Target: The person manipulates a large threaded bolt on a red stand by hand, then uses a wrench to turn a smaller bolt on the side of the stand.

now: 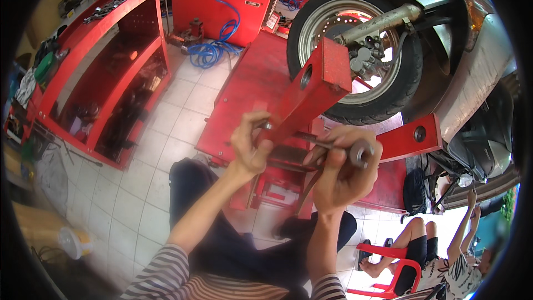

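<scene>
My left hand point(251, 143) is closed, thumb and fingertips bent against the lower left side of a red steel post point(315, 91) with a round hole near its top. A small shiny metal piece point(268, 126) shows at its fingertips; its kind cannot be made out. On the post's other side, my right hand point(348, 175) is wrapped around a metal wrench point(362, 154). The wrench's round end faces up beside the thumb, and its shank runs left toward the post. A second red arm point(408, 139) with a hole extends to the right.
A scooter's rear wheel point(311, 39) stands just beyond the post, over a red lift platform point(236, 94). At left is a red tool cart point(105, 72). A coiled blue air hose point(208, 54) lies on the tiles. Another person sits on a red chair point(408, 266) at lower right.
</scene>
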Tool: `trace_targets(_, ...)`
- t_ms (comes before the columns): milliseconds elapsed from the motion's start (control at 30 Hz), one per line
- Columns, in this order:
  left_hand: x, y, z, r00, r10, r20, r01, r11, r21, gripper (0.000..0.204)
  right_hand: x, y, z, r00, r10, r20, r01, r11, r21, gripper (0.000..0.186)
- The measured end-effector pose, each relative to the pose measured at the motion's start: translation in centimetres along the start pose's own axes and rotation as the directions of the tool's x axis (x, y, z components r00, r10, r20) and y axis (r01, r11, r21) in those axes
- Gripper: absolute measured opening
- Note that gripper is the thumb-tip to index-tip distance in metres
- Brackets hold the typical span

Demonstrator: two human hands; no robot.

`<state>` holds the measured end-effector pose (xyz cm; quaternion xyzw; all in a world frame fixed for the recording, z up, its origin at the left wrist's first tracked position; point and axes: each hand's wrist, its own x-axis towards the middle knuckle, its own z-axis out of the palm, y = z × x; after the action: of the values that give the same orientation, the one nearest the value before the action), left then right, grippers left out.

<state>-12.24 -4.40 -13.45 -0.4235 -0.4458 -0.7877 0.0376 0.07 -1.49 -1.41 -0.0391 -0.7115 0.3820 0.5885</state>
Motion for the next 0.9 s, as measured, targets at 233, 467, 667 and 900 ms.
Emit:
trace_targets(233,-0.6,-0.5,-0.3,1.000,0.008,0.002,-0.008,0.999,-0.038,0.069,-6.4,0.5,-1.8,0.897,-0.256,0.362,0.347,0.913,-0.214,0.029)
trace_targets(467,-0.1,0.0,-0.3,0.999,-0.033,0.009,0.033,0.997,-0.063,0.067,-11.0,5.8,-3.2,0.830,-0.167,0.532,0.428,0.802,-0.417,0.034)
trace_targets(667,0.2,-0.8,0.1,0.996,-0.084,0.006,0.084,0.993,-0.086,0.067,-9.4,8.1,-2.8,0.793,-0.207,0.573,0.476,0.797,-0.372,0.039)
trace_targets(900,0.4,-0.6,-0.2,0.996,-0.085,-0.003,0.085,0.996,-0.015,0.067,-10.5,7.6,-4.1,0.806,-0.243,0.540,0.444,0.851,-0.280,0.028)
